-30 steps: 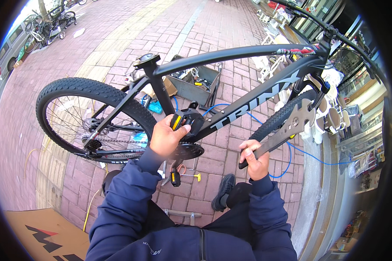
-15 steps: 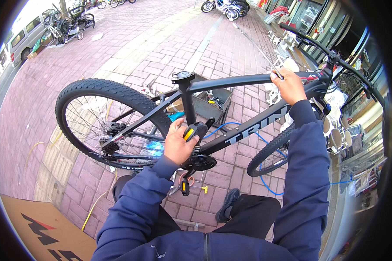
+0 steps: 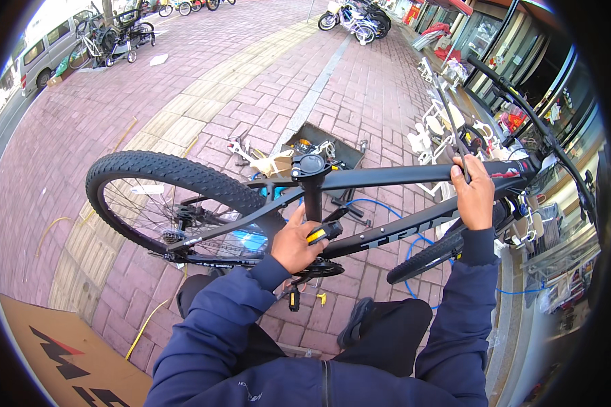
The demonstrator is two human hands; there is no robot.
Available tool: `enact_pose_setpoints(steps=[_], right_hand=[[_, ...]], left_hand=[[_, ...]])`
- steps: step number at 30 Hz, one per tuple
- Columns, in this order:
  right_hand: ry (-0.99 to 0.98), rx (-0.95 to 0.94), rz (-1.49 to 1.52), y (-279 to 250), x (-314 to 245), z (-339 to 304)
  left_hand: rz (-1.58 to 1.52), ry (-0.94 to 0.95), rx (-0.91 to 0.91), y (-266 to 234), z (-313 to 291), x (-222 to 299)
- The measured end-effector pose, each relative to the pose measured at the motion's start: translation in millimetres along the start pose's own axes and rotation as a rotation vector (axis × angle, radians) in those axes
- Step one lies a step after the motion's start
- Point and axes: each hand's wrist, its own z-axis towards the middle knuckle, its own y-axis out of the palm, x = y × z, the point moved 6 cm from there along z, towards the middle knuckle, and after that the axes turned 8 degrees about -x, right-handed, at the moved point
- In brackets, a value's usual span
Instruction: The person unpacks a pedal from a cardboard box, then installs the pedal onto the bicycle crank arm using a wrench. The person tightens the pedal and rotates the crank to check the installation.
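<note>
A black bicycle without a saddle stands across in front of me, its frame [image 3: 394, 178] leaning toward me. My left hand [image 3: 297, 245] is closed on a black pedal [image 3: 323, 233] with a yellow reflector, just below the open seat tube clamp [image 3: 311, 165]. The index finger sticks up beside the tube. On the right, my right hand [image 3: 475, 197] is closed around the lower end of a long thin metal rod [image 3: 448, 112], by the front part of the top tube. The rod points away from me. The other pedal [image 3: 294, 299] hangs low, near my legs.
Behind the frame, an open metal toolbox [image 3: 346, 152] holds loose tools. A blue hose [image 3: 414, 251] runs under the bicycle. A small yellow tool [image 3: 322, 298] lies on the paving. A cardboard box [image 3: 68, 353] is at the lower left. White parts and goods [image 3: 428, 142] line the shopfront.
The bicycle has tilted toward me, its top tube now lower in view. My right hand has come nearer and right with the rod, which points more straight away. My left hand stays on the pedal.
</note>
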Motion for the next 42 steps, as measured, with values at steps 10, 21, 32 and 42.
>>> enact_pose_setpoints(steps=[10, 21, 32, 42], right_hand=[[0.079, 0.022, 0.019, -28.6, -11.5, -12.0], [0.102, 0.042, 0.0, -41.8, -12.1, -22.9], [0.098, 0.021, 0.053, -48.7, -16.0, -26.1], [0.101, -0.026, 0.22, -55.9, -11.4, -25.5]], left_hand=[[-0.013, -0.095, -0.081, -7.8, -1.1, 24.8], [0.063, -0.336, -0.168, -7.0, -16.1, 44.4], [-0.409, -0.482, -0.342, 34.1, -5.7, 54.5], [-0.538, -0.216, 0.043, 80.9, 62.9, 35.4]])
